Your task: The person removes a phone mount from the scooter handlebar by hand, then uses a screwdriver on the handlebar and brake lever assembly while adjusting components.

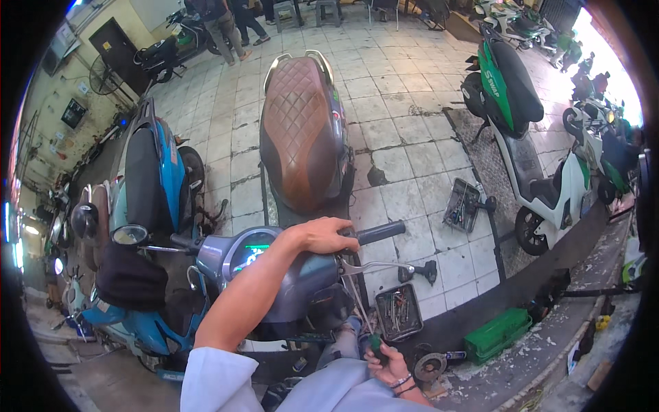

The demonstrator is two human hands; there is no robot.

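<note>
My left hand grips the scooter's handlebar housing beside the black grip, my forearm crossing the lit dashboard. Below it, my right hand holds a green-handled screwdriver, its long shaft angled up toward the base of the silver brake lever; whether the tip touches it I cannot tell. The scooter's quilted brown seat lies straight ahead.
A blue scooter stands left, a white-green one right. Tool trays, a power tool and a green toolbox lie at right. People stand at the back.
</note>
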